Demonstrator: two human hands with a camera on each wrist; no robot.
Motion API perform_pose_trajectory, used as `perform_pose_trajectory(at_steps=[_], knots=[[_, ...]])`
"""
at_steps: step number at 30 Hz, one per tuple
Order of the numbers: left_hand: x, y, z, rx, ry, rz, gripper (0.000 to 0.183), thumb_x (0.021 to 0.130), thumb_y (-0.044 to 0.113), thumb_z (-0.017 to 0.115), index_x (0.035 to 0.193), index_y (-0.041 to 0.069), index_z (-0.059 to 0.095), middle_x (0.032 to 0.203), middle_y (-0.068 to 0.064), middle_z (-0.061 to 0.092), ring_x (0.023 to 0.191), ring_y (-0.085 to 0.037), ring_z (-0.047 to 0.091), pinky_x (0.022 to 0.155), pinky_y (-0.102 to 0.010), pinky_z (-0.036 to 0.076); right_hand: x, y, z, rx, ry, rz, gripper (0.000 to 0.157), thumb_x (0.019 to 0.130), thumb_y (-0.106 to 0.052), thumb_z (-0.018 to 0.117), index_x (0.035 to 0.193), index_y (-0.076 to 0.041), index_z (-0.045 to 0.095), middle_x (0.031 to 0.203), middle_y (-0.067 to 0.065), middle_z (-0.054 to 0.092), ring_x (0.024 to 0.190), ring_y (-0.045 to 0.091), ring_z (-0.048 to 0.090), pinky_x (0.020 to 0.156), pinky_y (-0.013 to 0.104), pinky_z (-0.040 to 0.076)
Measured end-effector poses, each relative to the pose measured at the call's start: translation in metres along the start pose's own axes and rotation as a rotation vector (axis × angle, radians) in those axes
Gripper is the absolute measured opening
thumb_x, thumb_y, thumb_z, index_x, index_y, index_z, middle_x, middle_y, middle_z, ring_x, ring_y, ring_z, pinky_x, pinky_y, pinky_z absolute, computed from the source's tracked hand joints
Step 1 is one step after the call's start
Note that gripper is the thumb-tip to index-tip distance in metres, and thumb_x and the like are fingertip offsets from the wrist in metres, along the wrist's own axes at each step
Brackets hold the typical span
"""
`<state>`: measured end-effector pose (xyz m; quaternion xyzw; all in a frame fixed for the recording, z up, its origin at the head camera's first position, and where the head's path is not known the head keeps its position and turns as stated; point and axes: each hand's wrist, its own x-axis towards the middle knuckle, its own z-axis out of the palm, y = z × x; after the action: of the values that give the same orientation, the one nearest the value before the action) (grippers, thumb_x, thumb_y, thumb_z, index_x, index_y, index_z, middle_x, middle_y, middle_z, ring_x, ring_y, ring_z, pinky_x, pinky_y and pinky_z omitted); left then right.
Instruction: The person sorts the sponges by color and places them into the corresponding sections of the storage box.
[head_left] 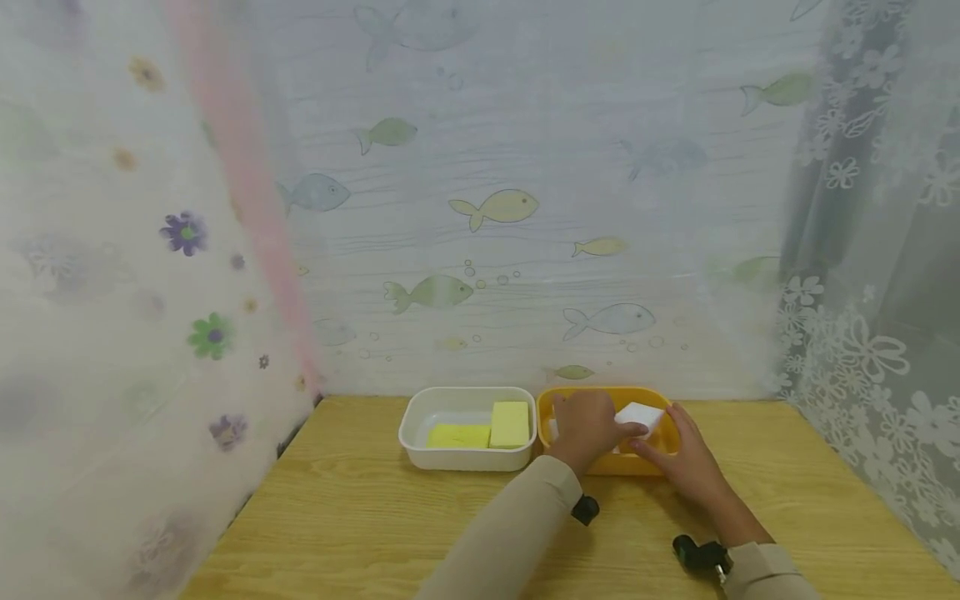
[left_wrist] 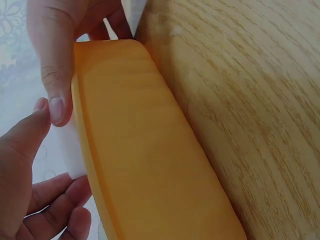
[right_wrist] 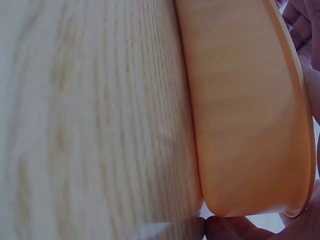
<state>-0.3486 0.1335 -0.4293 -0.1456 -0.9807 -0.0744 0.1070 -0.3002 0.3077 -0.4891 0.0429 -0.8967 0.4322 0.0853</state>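
An orange plastic basin (head_left: pixel 600 467) stands on the wooden table near the wall. My left hand (head_left: pixel 588 423) reaches into it from the front, its thumb pointing right along a white block (head_left: pixel 640 415). In the left wrist view, that thumb and the curled fingers close around the white block (left_wrist: pixel 70 152) just behind the basin's rim. My right hand (head_left: pixel 693 458) grips the basin's right end. Its fingers (right_wrist: pixel 230 227) wrap the outside of the end, while its thumb (left_wrist: pixel 57 107) crosses the near rim close to the left thumb. More white shows beside my left hand inside the basin.
To the left, right beside the orange basin, stands a white basin (head_left: pixel 442 460) holding a flat yellow block (head_left: pixel 457 436) and an upright yellow block (head_left: pixel 510 425). A curtain with fish prints (head_left: pixel 498 206) hangs directly behind both basins. Flowered sheets close off the left and right sides.
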Motion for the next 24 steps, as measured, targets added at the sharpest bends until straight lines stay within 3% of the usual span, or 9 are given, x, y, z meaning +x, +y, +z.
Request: perform_pose_trajectory(at_steps=[10, 16, 20, 24], knots=[[0.0, 0.002, 0.005, 0.064, 0.046, 0.037, 0.069, 0.076, 0.09, 0.055, 0.051, 0.025, 0.055, 0.046, 0.011, 0.048, 0.053, -0.009, 0.049, 0.09, -0.043, 0.045, 0.001, 0.001, 0.001, -0.015, 0.011, -0.005, 0.111, 0.095, -0.056, 0.07, 0.164, 0.005, 0.007, 0.171, 0.028, 0.0, 0.152, 0.06, 0.01, 0.112, 0.08, 0.02], [-0.002, -0.015, 0.002, 0.061, 0.131, 0.127, 0.068, 0.081, 0.088, 0.051, 0.052, 0.026, 0.059, 0.048, 0.014, 0.053, 0.05, -0.008, 0.05, 0.084, -0.041, 0.047, 0.002, 0.0, 0.0, -0.022, 0.004, 0.008, 0.112, 0.095, -0.059, 0.068, 0.164, 0.003, 0.007, 0.172, 0.027, -0.002, 0.152, 0.059, 0.01, 0.112, 0.08, 0.02], [-0.002, -0.035, -0.006, 0.056, 0.114, 0.177, 0.064, 0.084, 0.086, 0.052, 0.075, 0.027, 0.077, 0.074, 0.016, 0.073, 0.067, -0.01, 0.065, 0.084, -0.042, 0.049, 0.002, 0.0, 0.0, -0.026, -0.003, 0.019, 0.112, 0.095, -0.06, 0.068, 0.164, 0.003, 0.008, 0.172, 0.027, -0.002, 0.152, 0.059, 0.01, 0.112, 0.08, 0.02], [-0.005, -0.062, -0.017, 0.036, 0.039, 0.237, 0.066, 0.087, 0.082, 0.055, 0.112, 0.026, 0.08, 0.107, 0.013, 0.077, 0.093, -0.013, 0.069, 0.083, -0.038, 0.047, 0.002, -0.001, 0.0, -0.029, -0.012, 0.036, 0.113, 0.094, -0.061, 0.068, 0.165, 0.003, 0.006, 0.171, 0.028, -0.003, 0.152, 0.059, 0.01, 0.112, 0.08, 0.02]])
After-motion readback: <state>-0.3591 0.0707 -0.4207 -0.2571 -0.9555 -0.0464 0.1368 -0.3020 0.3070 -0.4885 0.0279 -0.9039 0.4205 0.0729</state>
